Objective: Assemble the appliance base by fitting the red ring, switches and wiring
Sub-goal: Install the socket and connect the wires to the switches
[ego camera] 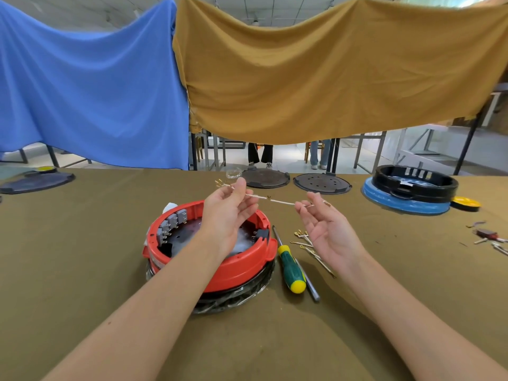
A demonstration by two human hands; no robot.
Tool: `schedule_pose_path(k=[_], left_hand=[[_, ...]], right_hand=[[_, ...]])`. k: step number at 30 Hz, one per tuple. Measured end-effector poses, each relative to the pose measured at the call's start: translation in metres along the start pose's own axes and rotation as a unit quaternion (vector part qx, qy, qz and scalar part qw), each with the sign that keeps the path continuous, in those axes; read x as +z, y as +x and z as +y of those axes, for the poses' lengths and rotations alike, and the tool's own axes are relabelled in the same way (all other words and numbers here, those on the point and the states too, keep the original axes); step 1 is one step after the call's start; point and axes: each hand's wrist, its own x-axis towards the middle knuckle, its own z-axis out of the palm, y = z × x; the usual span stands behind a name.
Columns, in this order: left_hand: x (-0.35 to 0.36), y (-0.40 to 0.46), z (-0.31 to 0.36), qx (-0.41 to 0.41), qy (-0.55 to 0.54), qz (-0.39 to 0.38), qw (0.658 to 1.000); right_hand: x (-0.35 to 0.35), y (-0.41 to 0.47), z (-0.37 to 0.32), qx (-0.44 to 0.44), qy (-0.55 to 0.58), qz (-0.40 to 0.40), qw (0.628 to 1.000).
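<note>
A glossy red plastic ring (220, 259) sits on a matt olive cloth table (82, 257), grey plastic switches (173, 221) lining its inside wall at 10 o'clock. At its 3 o'clock lies a screwdriver (290, 266) with a shiny green-and-yellow plastic handle and a dark metal shaft, beside white braided wires (310, 248) tipped in brass-coloured metal. Behind hang soft, matt blue cloth (90, 86) and mustard cloth (316, 78).

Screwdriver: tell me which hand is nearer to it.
Right. The right hand is raised just right of the screwdriver, pinching one end of a wire. The left hand holds the other end above the red ring, farther left.
</note>
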Motion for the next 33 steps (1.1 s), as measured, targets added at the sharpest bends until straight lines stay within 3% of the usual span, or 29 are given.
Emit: schedule_pose_path(k=[6, 17, 25, 33], left_hand=[[-0.002, 0.002, 0.004, -0.043, -0.068, -0.062, 0.995], [0.0, 0.002, 0.003, -0.055, -0.041, -0.206, 0.976], [-0.005, 0.003, 0.002, -0.062, -0.021, -0.064, 0.996], [-0.022, 0.012, 0.021, 0.011, 0.094, -0.025, 0.995]], right_hand=[[-0.002, 0.003, 0.0, -0.018, -0.017, 0.046, 0.999], [-0.002, 0.003, 0.003, -0.026, -0.027, 0.043, 0.998], [-0.004, 0.003, 0.001, -0.037, -0.071, 0.038, 0.996], [0.0, -0.003, -0.002, 0.063, -0.103, -0.095, 0.988]])
